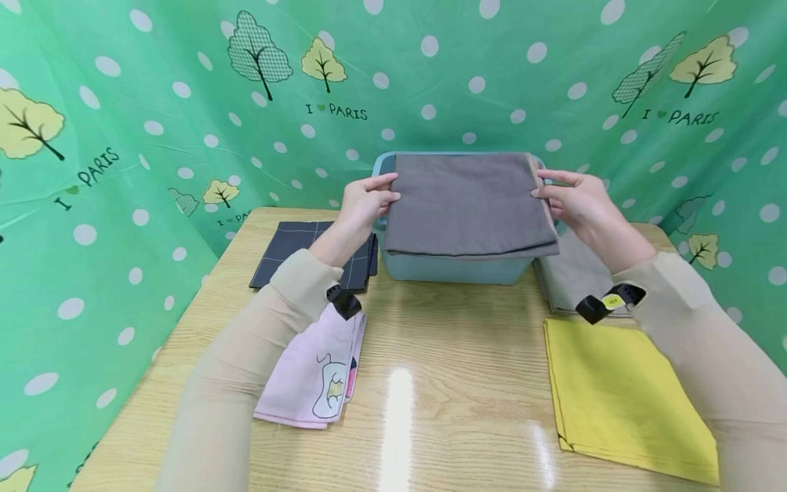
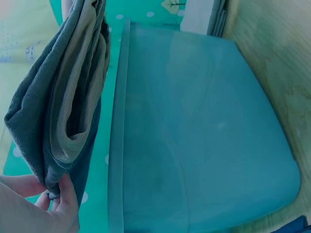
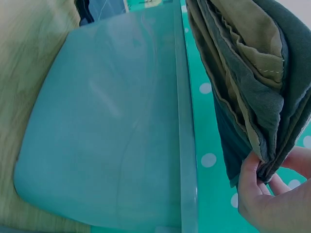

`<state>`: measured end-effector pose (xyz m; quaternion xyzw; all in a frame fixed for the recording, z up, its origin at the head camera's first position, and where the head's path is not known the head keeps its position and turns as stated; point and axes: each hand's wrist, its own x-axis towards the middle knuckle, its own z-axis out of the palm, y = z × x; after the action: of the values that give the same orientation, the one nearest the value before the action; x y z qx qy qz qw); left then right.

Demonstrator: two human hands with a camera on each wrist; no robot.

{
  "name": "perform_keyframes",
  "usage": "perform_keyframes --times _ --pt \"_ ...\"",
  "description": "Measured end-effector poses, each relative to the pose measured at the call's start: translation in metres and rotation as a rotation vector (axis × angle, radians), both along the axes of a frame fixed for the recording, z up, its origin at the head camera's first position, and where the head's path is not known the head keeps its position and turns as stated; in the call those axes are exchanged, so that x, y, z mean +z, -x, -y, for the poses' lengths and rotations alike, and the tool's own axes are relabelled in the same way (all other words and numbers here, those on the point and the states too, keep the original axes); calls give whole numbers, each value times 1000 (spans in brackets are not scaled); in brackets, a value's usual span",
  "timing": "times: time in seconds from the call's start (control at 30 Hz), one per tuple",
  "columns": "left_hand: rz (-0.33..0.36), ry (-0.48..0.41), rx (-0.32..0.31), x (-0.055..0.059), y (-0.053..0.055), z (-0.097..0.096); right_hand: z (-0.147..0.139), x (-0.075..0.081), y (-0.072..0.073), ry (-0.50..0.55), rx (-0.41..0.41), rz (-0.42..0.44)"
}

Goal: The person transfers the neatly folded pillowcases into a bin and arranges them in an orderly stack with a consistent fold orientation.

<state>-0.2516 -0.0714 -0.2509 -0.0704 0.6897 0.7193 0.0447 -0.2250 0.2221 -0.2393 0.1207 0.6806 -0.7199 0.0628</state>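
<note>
A folded dark grey cloth (image 1: 467, 205) is held up over a blue plastic bin (image 1: 455, 270) at the back of the table. My left hand (image 1: 367, 205) pinches its left edge between thumb and fingers. On the opposite edge, my right hand (image 1: 578, 201) pinches it the same way. Both wrist views show the stacked folds of the cloth (image 2: 63, 97), with brownish layers inside, above and apart from the bin's rim (image 3: 183, 121). Most of the bin's inside is hidden behind the cloth in the head view.
On the left lie a folded dark checked cloth (image 1: 285, 246) and a pink printed cloth (image 1: 301, 383). To the right are a folded grey cloth (image 1: 568, 273), partly behind my arm, and a yellow cloth (image 1: 621, 403). A green polka-dot curtain (image 1: 430, 82) hangs behind the wooden table (image 1: 455, 355).
</note>
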Motion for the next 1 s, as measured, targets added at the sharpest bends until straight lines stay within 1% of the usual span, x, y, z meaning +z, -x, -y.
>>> perform_keyframes --times 0.07,0.23,0.37,0.5,0.8,1.0 --pt "6 18 3 3 4 -1 1 3 6 4 -5 12" --pt "14 32 16 5 14 -3 2 9 18 -42 -9 45" --pt "27 30 25 6 24 -4 3 12 27 -116 3 71" --pt "36 42 35 6 31 -4 4 14 37 -164 1 98" --pt "32 67 71 5 46 -9 4 15 54 -144 -3 127" --pt "15 79 83 4 53 -13 5 14 64 -153 -10 140"
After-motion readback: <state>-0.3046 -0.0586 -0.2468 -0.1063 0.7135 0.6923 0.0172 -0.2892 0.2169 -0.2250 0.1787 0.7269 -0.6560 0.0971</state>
